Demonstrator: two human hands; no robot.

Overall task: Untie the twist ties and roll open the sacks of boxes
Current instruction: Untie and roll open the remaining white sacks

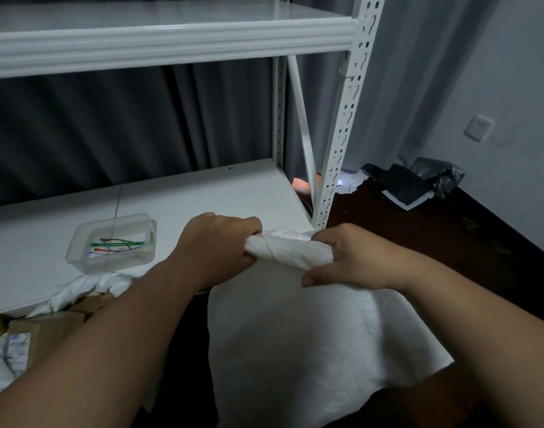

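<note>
A white sack (301,332) hangs in front of me, its top edge rolled into a thick band (290,248). My left hand (216,245) grips the left end of that roll with curled fingers. My right hand (354,257) holds the right end, fingers over the roll and thumb below it. A second white sack (88,287) lies at the lower left, its mouth rolled open over brown cardboard boxes (52,329). Several coloured twist ties (117,244) lie in a clear plastic tray (79,239) on the shelf.
A white metal shelving unit (202,193) stands ahead, its front upright post (341,131) just behind my right hand. Dark curtains hang behind it. A black bin bag (419,180) sits on the dark floor by the wall at the right.
</note>
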